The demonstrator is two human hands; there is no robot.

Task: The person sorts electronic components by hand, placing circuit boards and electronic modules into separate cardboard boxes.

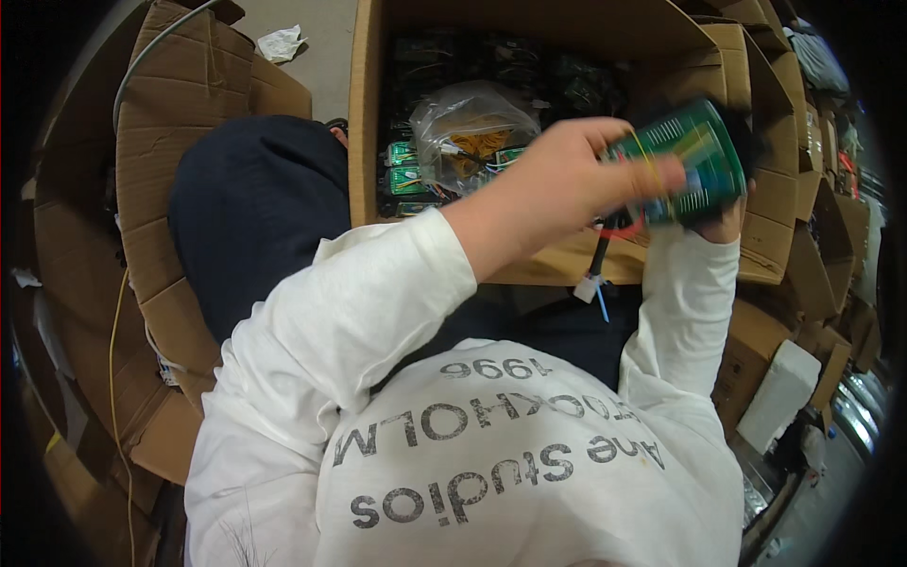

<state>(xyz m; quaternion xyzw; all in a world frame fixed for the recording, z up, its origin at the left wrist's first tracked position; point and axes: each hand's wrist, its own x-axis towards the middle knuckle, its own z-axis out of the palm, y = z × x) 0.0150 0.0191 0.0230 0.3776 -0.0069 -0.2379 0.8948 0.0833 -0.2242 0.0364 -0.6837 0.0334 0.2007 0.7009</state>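
While our right hand (729, 223) grasps the board (710, 142) over the box's (360, 113) right side, our left hand (590, 172) blurs at the band (645, 151), grip untellable; we should keep the lead (599, 253) clear.

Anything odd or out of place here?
One thing: a crumpled white scrap lies on the floor left of the open carton, looking like stray litter. The green board is motion-blurred, so I can't rule out damage there.

Box (614, 24) holding green boards (404, 180) (bag (444, 118) too)
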